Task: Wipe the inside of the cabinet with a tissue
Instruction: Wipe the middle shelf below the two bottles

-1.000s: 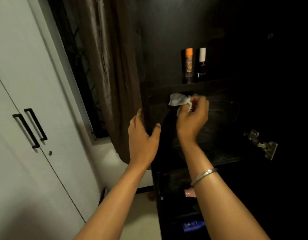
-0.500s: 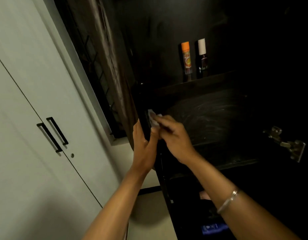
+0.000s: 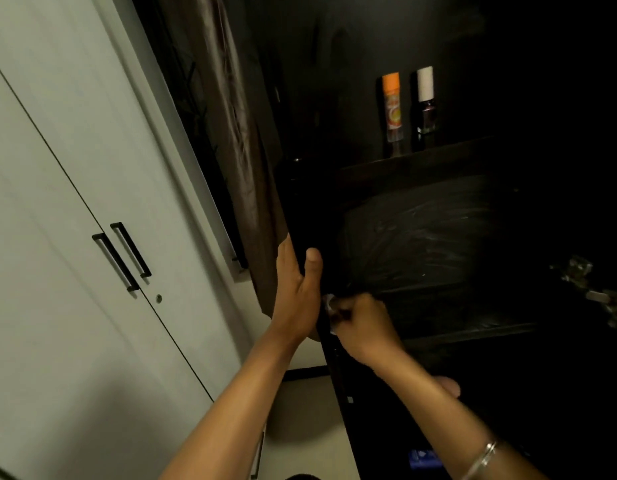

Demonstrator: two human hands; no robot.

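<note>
The dark cabinet (image 3: pixel 421 244) stands open, and its back panel shows pale wipe streaks. My right hand (image 3: pixel 360 323) holds a crumpled white tissue (image 3: pixel 329 303) at the lower left corner of the middle compartment, against the left side panel. Only a small bit of the tissue shows past my fingers. My left hand (image 3: pixel 298 292) grips the cabinet's left side panel, thumb on the inner face and fingers on the outer face, just above the tissue.
An orange-capped spray can (image 3: pixel 391 109) and a white-capped bottle (image 3: pixel 425 102) stand on the shelf above. A metal hinge (image 3: pixel 598 292) juts out at the right. A brown curtain (image 3: pixel 244 161) hangs left of the cabinet, beside white wardrobe doors (image 3: pixel 75 237) with black handles. A blue item (image 3: pixel 424 459) lies lower down.
My right hand carried the tissue from the upper middle of the compartment left and down to its lower left corner. My left hand closed round the side panel. The view shifted.
</note>
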